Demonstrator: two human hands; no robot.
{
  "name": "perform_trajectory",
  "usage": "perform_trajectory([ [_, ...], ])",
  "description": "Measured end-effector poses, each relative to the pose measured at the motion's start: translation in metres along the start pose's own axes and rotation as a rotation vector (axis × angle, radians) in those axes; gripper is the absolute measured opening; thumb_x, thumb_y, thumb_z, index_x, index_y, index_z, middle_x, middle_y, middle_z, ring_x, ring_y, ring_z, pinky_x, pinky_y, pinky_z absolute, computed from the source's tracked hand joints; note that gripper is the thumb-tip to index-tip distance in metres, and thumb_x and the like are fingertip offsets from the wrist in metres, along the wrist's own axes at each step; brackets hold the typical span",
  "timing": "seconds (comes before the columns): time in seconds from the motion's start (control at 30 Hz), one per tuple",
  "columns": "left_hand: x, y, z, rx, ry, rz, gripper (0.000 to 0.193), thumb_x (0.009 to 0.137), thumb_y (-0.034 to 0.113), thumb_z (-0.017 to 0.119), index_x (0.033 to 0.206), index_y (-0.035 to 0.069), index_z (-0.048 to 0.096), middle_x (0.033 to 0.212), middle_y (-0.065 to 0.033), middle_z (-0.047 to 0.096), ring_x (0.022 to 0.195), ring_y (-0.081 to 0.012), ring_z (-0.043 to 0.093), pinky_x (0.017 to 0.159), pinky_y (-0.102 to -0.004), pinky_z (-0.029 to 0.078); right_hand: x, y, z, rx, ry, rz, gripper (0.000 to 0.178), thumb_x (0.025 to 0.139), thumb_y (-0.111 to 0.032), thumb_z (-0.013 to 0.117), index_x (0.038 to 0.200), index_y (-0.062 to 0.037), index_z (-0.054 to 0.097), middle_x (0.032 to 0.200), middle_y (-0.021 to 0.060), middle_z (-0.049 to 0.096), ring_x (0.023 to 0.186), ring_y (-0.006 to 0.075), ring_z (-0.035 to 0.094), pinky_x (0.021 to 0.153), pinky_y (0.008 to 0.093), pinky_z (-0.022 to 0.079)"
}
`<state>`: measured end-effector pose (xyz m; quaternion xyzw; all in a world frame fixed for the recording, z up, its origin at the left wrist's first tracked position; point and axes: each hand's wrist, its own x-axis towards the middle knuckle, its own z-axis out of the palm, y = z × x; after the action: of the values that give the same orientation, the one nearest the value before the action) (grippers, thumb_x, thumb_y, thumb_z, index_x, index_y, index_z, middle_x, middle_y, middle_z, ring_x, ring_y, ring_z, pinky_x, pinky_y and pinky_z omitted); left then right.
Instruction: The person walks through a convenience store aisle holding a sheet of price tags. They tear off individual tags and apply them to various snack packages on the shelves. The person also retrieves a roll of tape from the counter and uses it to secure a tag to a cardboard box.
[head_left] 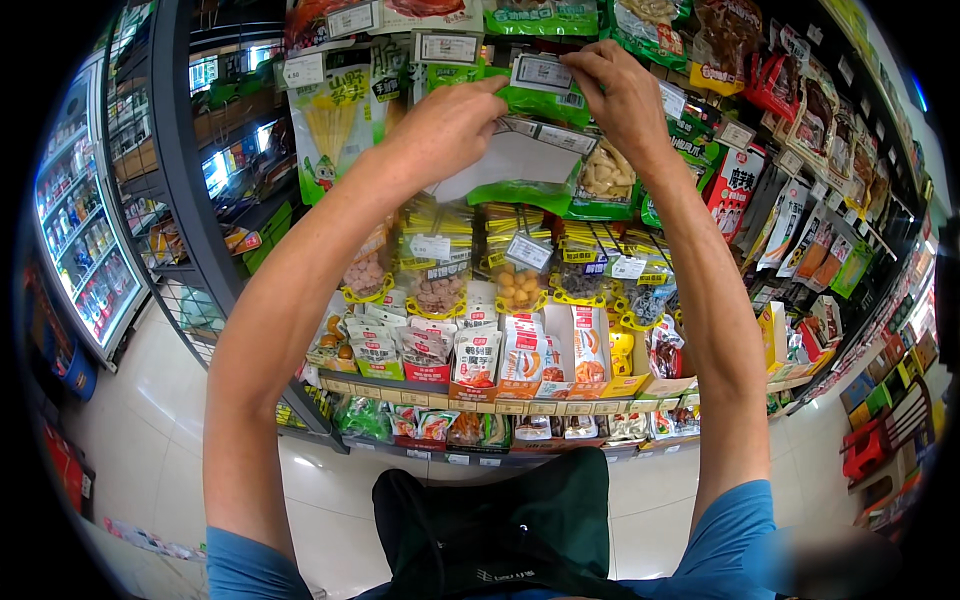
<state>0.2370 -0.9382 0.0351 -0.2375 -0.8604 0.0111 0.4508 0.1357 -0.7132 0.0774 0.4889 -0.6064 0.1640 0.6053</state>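
A green-and-white snack bag (545, 105) hangs at the upper middle of the rack, with a white price tag (541, 73) in a clear sleeve in front of it. My right hand (625, 100) is closed, its thumb and fingers pinching at the tag's right edge. From the other side my left hand (445, 130) reaches in, index finger stretched toward the tag's left edge and other fingers partly curled. Below my hands a bag with a blank pale back (510, 170) hangs under another tag strip (545, 134). A bag of pale pickled snacks (607, 172) hangs beside it.
Yellow-topped snack bags (437, 255) hang lower down, above a shelf of boxed small packets (525, 350). A dark metal rack post (195, 150) stands left, with a lit drinks fridge (90, 210) beyond. A dark green bag (500, 520) hangs before my body.
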Motion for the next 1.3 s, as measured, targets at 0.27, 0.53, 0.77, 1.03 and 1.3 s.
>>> perform_trajectory([
  [0.27, -0.008, -0.007, -0.001, 0.043, 0.025, 0.073, 0.020, 0.088, 0.009, 0.064, 0.103, -0.004, 0.069, 0.140, -0.0188, 0.058, 0.103, -0.0400, 0.065, 0.090, -0.0453, 0.052, -0.018, -0.007, 0.004, 0.007, 0.092, -0.025, 0.023, 0.089, -0.007, 0.066, 0.111, -0.0088, 0.072, 0.111, 0.0085, 0.068, 0.099, 0.0314, 0.066, 0.081, 0.0397, 0.054],
  [0.53, -0.047, 0.011, -0.031, -0.306, -0.135, -0.101, 0.017, 0.090, 0.009, 0.064, 0.095, -0.007, 0.068, 0.142, -0.0165, 0.058, 0.096, -0.0346, 0.067, 0.082, -0.0386, 0.052, -0.091, -0.016, 0.034, 0.154, -0.105, 0.731, 0.052, 0.082, -0.028, 0.077, 0.120, 0.0055, 0.062, 0.110, 0.0247, 0.069, 0.103, 0.0375, 0.067, 0.088, 0.0444, 0.052],
  [0.77, -0.093, 0.024, -0.035, -0.694, -0.191, -0.323, 0.022, 0.090, 0.012, 0.067, 0.095, -0.010, 0.068, 0.145, -0.0155, 0.057, 0.104, -0.0208, 0.067, 0.086, -0.0330, 0.051, -0.092, -0.018, 0.057, 0.277, -0.105, 0.926, 0.059, 0.078, -0.030, 0.082, 0.119, 0.0067, 0.060, 0.098, 0.0178, 0.069, 0.086, 0.0277, 0.066, 0.078, 0.0386, 0.051],
  [1.03, -0.131, 0.024, -0.013, -1.086, -0.271, -0.568, 0.029, 0.090, 0.009, 0.070, 0.113, -0.008, 0.070, 0.145, -0.0156, 0.056, 0.111, -0.0154, 0.063, 0.095, -0.0292, 0.050, -0.102, -0.009, 0.063, 1.022, 0.033, 1.170, 0.016, 0.097, -0.016, 0.067, 0.100, -0.0001, 0.066, 0.075, -0.0014, 0.062, 0.064, 0.0095, 0.054, 0.055, 0.0258, 0.041],
  [1.3, -0.153, 0.042, -0.003, -1.422, -0.248, -0.756, 0.027, 0.088, 0.012, 0.076, 0.109, -0.005, 0.071, 0.096, -0.0063, 0.074, 0.084, -0.0066, 0.067, 0.075, -0.0213, 0.054, -0.102, 0.002, 0.055, 1.247, 0.192, 1.136, 0.012, 0.098, -0.013, 0.064, 0.100, -0.0014, 0.066, 0.093, 0.0043, 0.069, 0.080, 0.0107, 0.060, 0.071, 0.0260, 0.049],
])
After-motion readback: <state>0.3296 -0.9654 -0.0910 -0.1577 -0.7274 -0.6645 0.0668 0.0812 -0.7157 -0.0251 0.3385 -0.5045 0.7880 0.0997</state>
